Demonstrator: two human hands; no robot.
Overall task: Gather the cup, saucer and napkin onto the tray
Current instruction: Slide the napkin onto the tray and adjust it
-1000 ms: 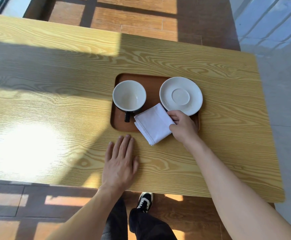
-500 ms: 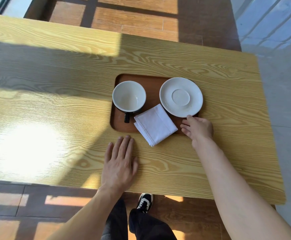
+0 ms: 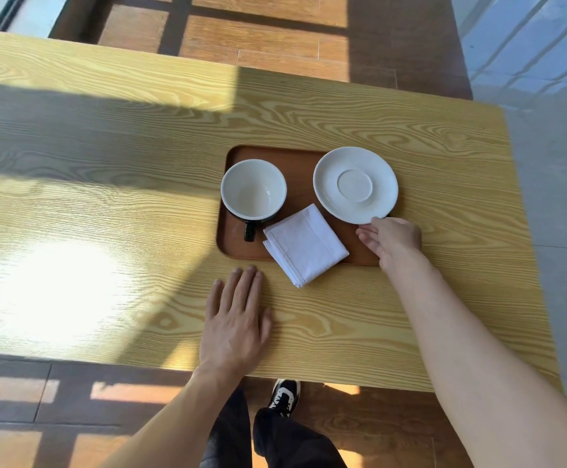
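A brown wooden tray (image 3: 300,173) lies on the table. On its left stands an empty cup (image 3: 253,189), white inside with a dark outside and handle. On the tray's right rests a white saucer (image 3: 355,184). A folded white napkin (image 3: 305,243) lies on the tray's front part, one corner hanging over the front rim onto the table. My right hand (image 3: 391,238) is at the tray's front right corner, fingers apart, fingertips at the saucer's near rim, holding nothing. My left hand (image 3: 236,320) lies flat on the table in front of the tray.
The light wooden table (image 3: 106,204) has its front edge just behind my left wrist and its right edge beyond the tray. A bright sun patch lies at the left. My legs and a shoe (image 3: 285,396) show below on the wooden floor.
My right hand let go of the napkin and moved right to the tray's front right corner, beside the saucer. The napkin stayed on the tray. The left hand has not moved.
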